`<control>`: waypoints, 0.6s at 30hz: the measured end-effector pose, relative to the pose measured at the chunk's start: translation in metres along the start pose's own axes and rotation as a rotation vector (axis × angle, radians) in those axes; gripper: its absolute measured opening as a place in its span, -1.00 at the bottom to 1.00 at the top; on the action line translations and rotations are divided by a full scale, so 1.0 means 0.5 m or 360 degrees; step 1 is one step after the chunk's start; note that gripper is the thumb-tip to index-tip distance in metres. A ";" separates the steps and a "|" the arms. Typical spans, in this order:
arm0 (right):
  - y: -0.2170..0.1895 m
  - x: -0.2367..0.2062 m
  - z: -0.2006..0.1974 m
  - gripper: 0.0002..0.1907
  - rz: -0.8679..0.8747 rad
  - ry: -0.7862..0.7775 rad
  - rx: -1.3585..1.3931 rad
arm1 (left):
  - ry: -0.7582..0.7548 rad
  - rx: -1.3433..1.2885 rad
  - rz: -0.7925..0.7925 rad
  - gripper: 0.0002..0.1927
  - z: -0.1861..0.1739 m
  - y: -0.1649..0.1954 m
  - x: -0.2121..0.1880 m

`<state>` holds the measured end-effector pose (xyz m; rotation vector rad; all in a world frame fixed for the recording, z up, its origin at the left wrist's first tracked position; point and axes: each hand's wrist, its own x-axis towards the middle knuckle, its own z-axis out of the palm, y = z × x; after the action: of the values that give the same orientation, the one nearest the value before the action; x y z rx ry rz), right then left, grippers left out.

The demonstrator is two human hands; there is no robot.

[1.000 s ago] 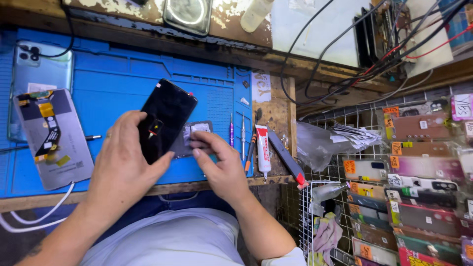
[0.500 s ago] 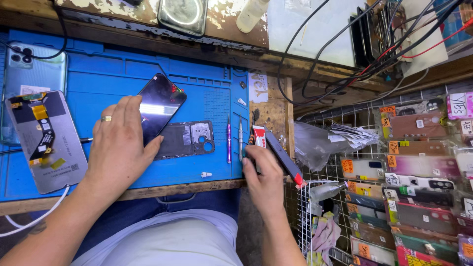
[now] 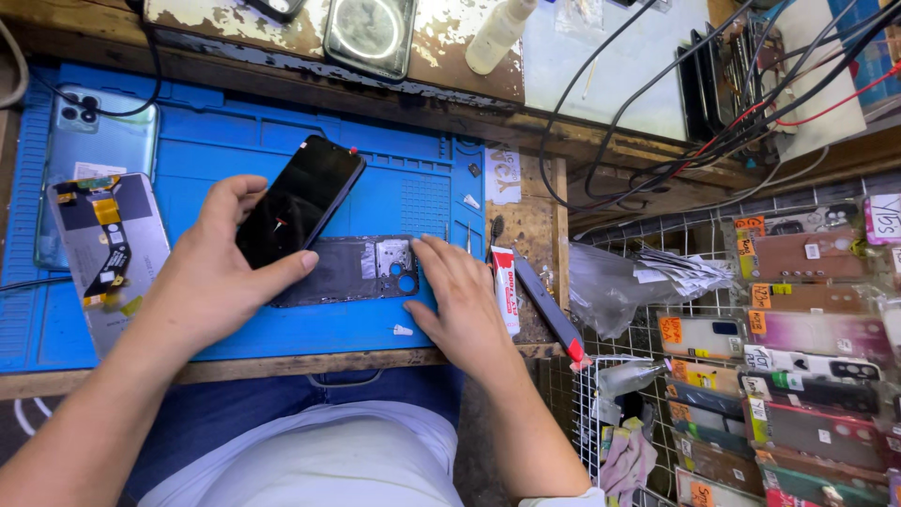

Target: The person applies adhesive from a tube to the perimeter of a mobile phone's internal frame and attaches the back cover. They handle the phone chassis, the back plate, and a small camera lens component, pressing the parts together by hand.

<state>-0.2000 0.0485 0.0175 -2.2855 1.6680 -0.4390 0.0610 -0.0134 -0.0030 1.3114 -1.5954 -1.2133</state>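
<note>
Bright, even light floods the scene, seemingly daylight from above and ahead. The blue mat (image 3: pixel 282 178) glows saturated with no harsh glare, while the black phone screen (image 3: pixel 298 200) stays dark, reflecting almost nothing. Soft shadows sit under the left hand (image 3: pixel 211 272) and right hand (image 3: pixel 460 300). Focus is crisp at the centre. The wide lens bends the counter edge (image 3: pixel 282 364) and stretches the forearms at the bottom corners; the packets at far right soften slightly.
</note>
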 end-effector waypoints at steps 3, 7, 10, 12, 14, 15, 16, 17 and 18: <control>0.007 0.026 -0.003 -0.11 -0.0105 -0.0125 -0.0020 | -0.0176 -0.0616 -0.0226 -0.22 -0.025 -0.016 0.007; 0.014 0.048 -0.013 -0.10 -0.0159 -0.0251 0.0006 | -0.0505 -0.1306 -0.0430 -0.29 -0.054 -0.026 0.010; 0.019 0.063 -0.022 -0.10 -0.0067 -0.0348 -0.0001 | -0.0574 -0.1603 -0.0463 -0.33 -0.057 -0.032 0.007; 0.021 0.063 -0.028 -0.09 -0.0036 -0.0380 0.0058 | -0.0626 -0.1744 -0.0467 -0.33 -0.055 -0.035 0.002; 0.029 0.058 -0.042 -0.10 -0.0072 -0.0344 0.0176 | -0.0660 -0.1834 -0.0469 -0.34 -0.053 -0.040 0.001; 0.032 0.053 -0.050 -0.11 -0.0063 -0.0322 0.0219 | -0.0660 -0.1856 -0.0473 -0.34 -0.053 -0.043 0.000; 0.038 0.048 -0.059 -0.12 -0.0055 -0.0299 0.0262 | -0.0661 -0.1878 -0.0476 -0.35 -0.053 -0.046 0.000; 0.044 0.043 -0.069 -0.13 -0.0047 -0.0273 0.0304 | -0.0657 -0.1882 -0.0488 -0.35 -0.053 -0.050 0.000; 0.049 0.037 -0.078 -0.12 -0.0010 -0.0250 0.0254 | -0.0658 -0.1883 -0.0497 -0.36 -0.054 -0.053 0.003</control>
<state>-0.2315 0.0222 0.0452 -2.1513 1.4951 -0.3695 0.0934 -0.0214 -0.0207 0.5242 -0.5895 -2.2169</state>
